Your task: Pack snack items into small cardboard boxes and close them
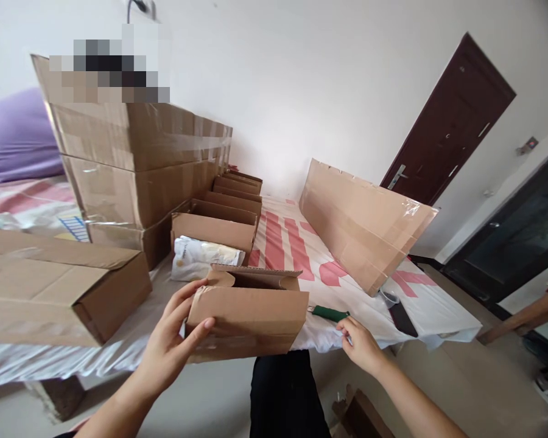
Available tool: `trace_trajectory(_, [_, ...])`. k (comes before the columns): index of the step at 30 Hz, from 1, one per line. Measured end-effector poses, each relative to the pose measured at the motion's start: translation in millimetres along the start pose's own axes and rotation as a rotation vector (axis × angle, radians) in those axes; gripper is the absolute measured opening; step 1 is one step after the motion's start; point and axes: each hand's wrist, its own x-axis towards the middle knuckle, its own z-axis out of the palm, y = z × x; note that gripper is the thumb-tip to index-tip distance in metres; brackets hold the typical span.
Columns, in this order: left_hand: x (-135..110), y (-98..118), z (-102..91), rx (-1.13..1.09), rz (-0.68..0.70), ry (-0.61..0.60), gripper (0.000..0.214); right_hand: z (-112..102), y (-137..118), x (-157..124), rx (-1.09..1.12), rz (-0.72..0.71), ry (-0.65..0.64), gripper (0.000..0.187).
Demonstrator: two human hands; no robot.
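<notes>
My left hand clasps the small box by its near-left end (long axis crosswise). My right hand is loose and empty, with the green-handled tool just beyond its fingertips.

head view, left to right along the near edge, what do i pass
large cardboard box, left hand, small open carton, green-handled tool, right hand, black flat object

Bright, even daylight (soft shadows), wide-angle bending at edges
</notes>
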Motion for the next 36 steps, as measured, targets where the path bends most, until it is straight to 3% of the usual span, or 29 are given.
trace_trajectory(3, [1,0,0.2,0.007,0.009,0.002,0.042,5,2,3,0.167,0.077,-0.012,0.022])
trace_trajectory(10, [2,2,1.5,0.008,0.017,0.007,0.043,16,4,5,0.438,0.326,-0.181,0.014])
trace_trajectory(16, [2,4,0.7,0.019,0.018,0.002,0.042,30,19,18,0.349,0.427,-0.053,0.019])
trace_trajectory(21, [1,10,-1.3,0.014,-0.011,-0.025,0.040,32,22,19,0.173,0.353,0.013,0.018])
trace_trajectory(28, [1,1,-0.9,0.062,0.044,-0.022,0.039,25,1,6,-0.072,0.153,0.094,0.018])
trace_trajectory(36, [1,5,-1.0,0.074,0.018,-0.016,0.042,30,5,-8,-0.157,0.010,0.166,0.028])
